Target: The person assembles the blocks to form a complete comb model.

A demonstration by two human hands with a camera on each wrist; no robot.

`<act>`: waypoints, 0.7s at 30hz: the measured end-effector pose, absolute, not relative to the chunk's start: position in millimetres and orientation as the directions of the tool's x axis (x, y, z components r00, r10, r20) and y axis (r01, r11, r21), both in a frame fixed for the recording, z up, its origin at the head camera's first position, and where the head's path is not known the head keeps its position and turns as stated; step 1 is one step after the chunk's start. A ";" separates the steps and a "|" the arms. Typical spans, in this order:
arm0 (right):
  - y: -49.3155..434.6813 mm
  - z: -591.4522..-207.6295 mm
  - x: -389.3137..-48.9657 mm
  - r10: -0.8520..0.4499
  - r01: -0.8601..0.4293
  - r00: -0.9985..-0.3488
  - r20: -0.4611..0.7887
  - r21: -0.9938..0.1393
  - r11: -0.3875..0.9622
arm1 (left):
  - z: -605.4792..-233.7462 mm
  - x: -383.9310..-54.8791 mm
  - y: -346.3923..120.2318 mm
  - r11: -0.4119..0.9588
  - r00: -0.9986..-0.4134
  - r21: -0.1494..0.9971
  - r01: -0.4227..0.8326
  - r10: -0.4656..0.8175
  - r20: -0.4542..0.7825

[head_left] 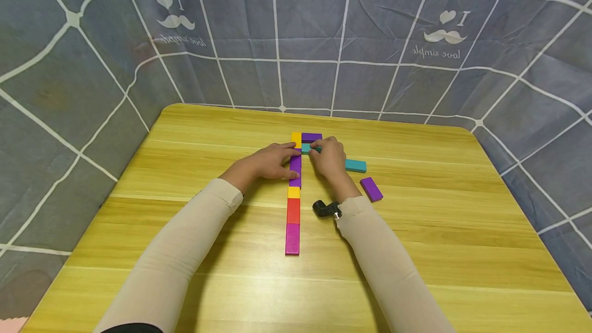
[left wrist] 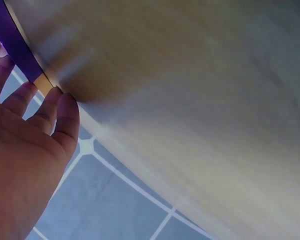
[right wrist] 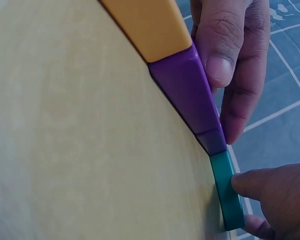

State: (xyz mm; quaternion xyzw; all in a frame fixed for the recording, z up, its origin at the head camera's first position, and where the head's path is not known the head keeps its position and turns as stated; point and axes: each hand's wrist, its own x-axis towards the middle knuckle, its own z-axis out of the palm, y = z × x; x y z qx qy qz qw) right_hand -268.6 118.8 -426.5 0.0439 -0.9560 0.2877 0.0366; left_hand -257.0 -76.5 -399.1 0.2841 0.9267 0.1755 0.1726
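Note:
Flat coloured blocks stand in a column on the table. My left hand (head_left: 272, 162) lies along the column's left side, its fingertips and thumb touching the purple blocks (head_left: 295, 168). In the left wrist view its fingers reach the edge of a purple block (left wrist: 17, 47) and a yellow block (left wrist: 43, 85). My right hand (head_left: 330, 157) pinches a teal block (head_left: 306, 149), whose left end meets the column. That block (right wrist: 226, 192) abuts a purple one in the right wrist view. Directly beyond it lies another purple block (head_left: 312, 137), beside the top yellow block (head_left: 296, 139).
Nearer me, the column continues with a yellow block (head_left: 293, 192), a red block (head_left: 293, 210) and a magenta block (head_left: 292, 239). A loose teal block (head_left: 355, 166) and a tilted purple block (head_left: 371, 189) lie right of my right hand. A grey-blue curtain (head_left: 310, 24) surrounds the table (head_left: 222, 271).

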 end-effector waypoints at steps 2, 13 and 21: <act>118.5 -426.4 -267.9 -0.062 -0.104 -0.994 0.095 -0.546 0.831 | -400.3 -257.4 -77.1 0.772 -0.775 0.419 0.477 0.595 -0.214; 117.1 -426.9 -265.3 -0.055 -0.098 -0.994 0.095 -0.544 0.833 | -402.1 -255.2 -80.0 0.769 -0.772 0.416 0.486 0.601 -0.209; 121.6 -426.1 -266.8 -0.059 -0.121 -0.991 0.123 -0.593 0.796 | -402.6 -253.1 -81.1 0.770 -0.773 0.422 0.478 0.597 -0.213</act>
